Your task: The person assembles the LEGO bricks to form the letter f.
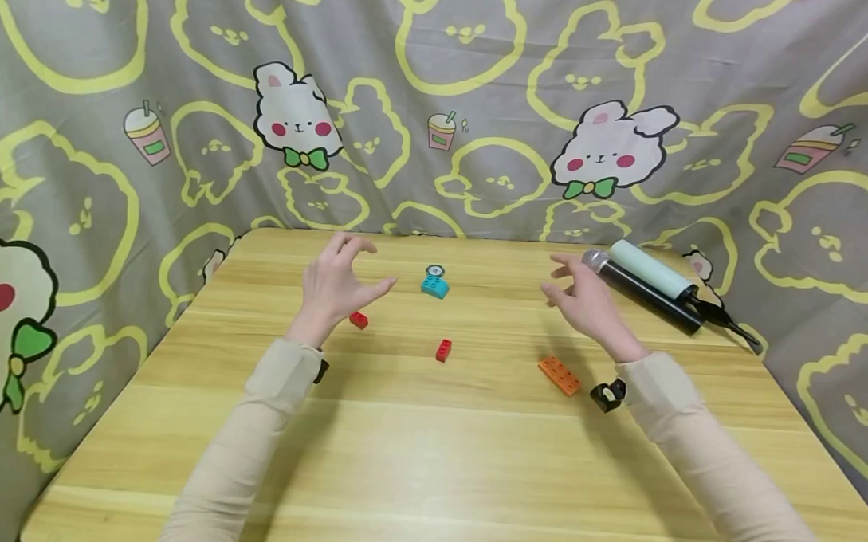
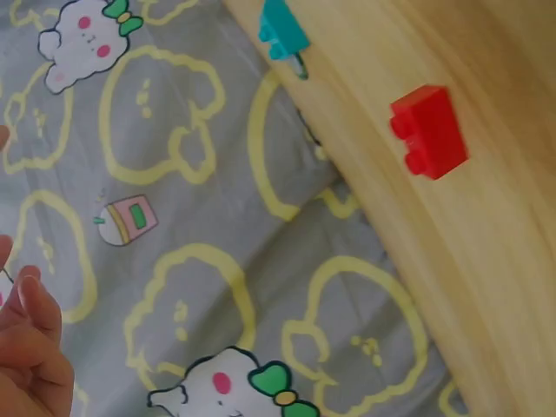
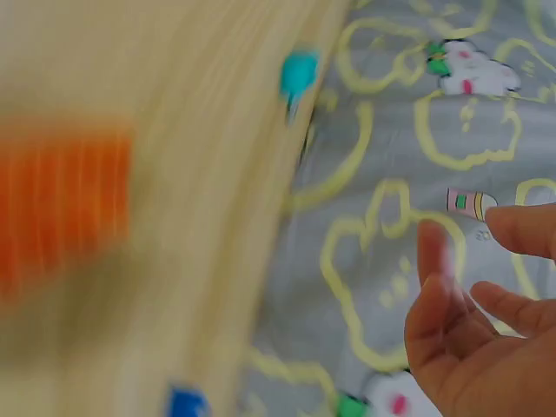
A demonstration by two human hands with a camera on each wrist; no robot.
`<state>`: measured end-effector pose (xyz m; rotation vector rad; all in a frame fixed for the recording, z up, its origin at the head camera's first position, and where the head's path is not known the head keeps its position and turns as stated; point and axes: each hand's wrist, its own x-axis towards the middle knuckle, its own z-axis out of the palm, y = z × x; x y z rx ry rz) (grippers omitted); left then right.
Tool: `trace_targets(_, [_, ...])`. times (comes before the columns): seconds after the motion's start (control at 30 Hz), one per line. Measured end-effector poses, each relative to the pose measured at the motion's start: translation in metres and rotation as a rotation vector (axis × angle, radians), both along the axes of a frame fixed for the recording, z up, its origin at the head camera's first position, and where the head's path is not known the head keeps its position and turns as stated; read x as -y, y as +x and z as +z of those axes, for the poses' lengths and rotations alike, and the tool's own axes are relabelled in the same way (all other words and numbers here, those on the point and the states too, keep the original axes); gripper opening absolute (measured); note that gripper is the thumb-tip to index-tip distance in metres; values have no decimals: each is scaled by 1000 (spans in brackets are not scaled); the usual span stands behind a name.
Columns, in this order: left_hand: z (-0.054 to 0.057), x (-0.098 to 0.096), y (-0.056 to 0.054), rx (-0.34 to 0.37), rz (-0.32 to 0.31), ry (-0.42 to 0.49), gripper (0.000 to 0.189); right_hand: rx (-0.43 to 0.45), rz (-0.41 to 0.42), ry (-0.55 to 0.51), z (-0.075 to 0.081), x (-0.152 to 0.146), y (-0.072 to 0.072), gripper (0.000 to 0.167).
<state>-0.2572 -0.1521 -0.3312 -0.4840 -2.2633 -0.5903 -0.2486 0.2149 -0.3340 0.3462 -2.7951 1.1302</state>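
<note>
over the wooden table [image 1: 427, 470], the left hand [image 1: 333, 283] and the right hand [image 1: 584, 298] are both released, fingers loosely bent; seen from the head, the microphone [image 1: 644, 293] lies just past the right hand, the orange brick [image 1: 559, 376] on its near side, the teal brick [image 1: 434, 287] between the hands, one red brick [image 1: 359, 320] just beside the left, a second red brick [image 1: 443, 350] nearer the person

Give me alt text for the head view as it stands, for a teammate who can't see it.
A person's left hand and right hand hover, holding nothing, over a wooden table. On it lie two red bricks, a turquoise brick and an orange brick; to the right, a microphone lies beside a pale green cylinder.
</note>
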Motion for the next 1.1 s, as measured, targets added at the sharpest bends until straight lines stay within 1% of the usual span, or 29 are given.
trace_targets(0.13, [-6,7,0,88,2,22,46,221,28,-271,-7,10,0,62])
trace_targets(0.23, [-10,10,-1,165,18,43,48,330,53,-405,-12,18,2,65])
trace_targets(0.33, [-13,13,-1,253,31,70,51,414,85,-521,-19,27,4,67])
trace_targets(0.43, [-17,17,-2,341,31,88,58,474,103,-649,-26,35,7,68])
trace_targets(0.5, [-19,19,-4,400,19,105,62,500,109,-735,-32,42,9,69])
trace_targets(0.6, [-24,23,-6,494,-19,168,65,542,108,-864,-41,53,13,69])
trace_targets(0.7, [-31,28,-8,596,-65,234,66,592,95,-930,-51,62,20,69])
trace_targets(0.8, [-37,31,-9,679,-96,269,67,626,78,-939,-62,69,29,68])
trace_targets(0.87, [-41,32,-10,717,-108,284,69,632,77,-941,-70,73,34,67])
trace_targets(1.0, [-47,36,-12,785,-126,300,73,615,78,-944,-84,81,36,66])
trace_targets(1.1, [-52,38,-14,853,-139,270,76,609,47,-952,-94,86,36,65])
